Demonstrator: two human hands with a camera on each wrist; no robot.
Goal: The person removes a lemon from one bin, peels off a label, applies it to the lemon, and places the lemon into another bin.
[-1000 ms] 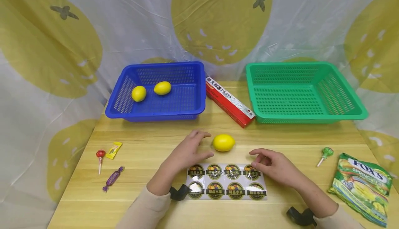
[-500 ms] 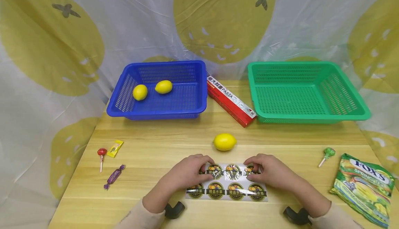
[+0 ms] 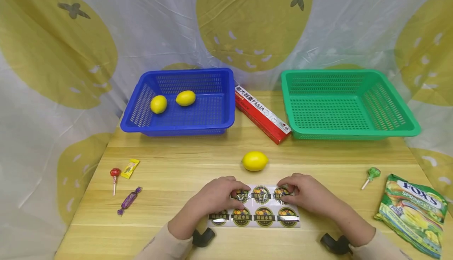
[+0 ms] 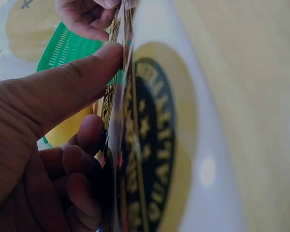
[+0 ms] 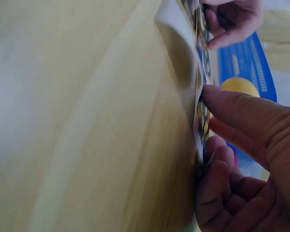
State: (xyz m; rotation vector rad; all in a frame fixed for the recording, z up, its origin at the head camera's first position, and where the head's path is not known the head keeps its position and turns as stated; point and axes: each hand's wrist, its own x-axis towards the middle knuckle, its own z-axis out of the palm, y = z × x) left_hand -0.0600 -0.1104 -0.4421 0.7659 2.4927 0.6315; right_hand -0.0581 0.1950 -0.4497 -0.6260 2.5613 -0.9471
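A glossy sticker sheet [image 3: 258, 212] with round fruit labels lies near the table's front edge, its far edge lifted. My left hand [image 3: 221, 192] pinches the sheet's far left part, thumb [image 4: 82, 79] on top and fingers beneath the sheet [image 4: 145, 159]. My right hand [image 3: 304, 193] pinches the far right part; the right wrist view shows its thumb [image 5: 241, 113] pressed on the raised sheet [image 5: 183, 43]. A loose yellow lemon [image 3: 255, 161] rests just beyond the sheet. Two lemons [image 3: 158, 104] [image 3: 185, 98] sit in the blue basket [image 3: 226, 120].
A green basket [image 3: 354, 134] stands at the back right, with a red pasta box [image 3: 262, 113] between the baskets. Two lollipops [image 3: 114, 175] [image 3: 370, 174], two wrapped sweets [image 3: 129, 168] [image 3: 129, 200] and a Fox's candy bag [image 3: 412, 212] lie along the table's sides.
My left hand drew back from beside the loose lemon to the sheet. Both hands took hold of its far edge and lifted it, pulling the sheet slightly nearer.
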